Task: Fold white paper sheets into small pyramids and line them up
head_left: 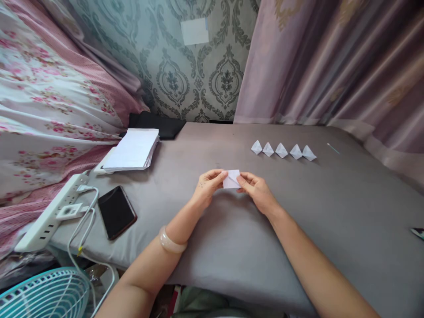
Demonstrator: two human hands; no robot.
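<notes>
A small folded square of white paper [231, 180] is held above the grey tabletop, with a slanting crease or flap edge across its face. My left hand [211, 184] pinches its left edge, thumb on top and fingers behind. On the opposite edge, my right hand [253, 185] grips the paper in the same way, its thumb pressed near the right side. Beyond my hands, to the right, several folded white paper shapes [281, 150] with pointed tops stand in a row.
A stack of white paper [134, 148] lies at the back left, by a black case [162, 125]. Nearer are a phone [117, 212], a white power strip [54, 210] with cables, and a teal fan [46, 293]. A thin stick [333, 148] lies far right.
</notes>
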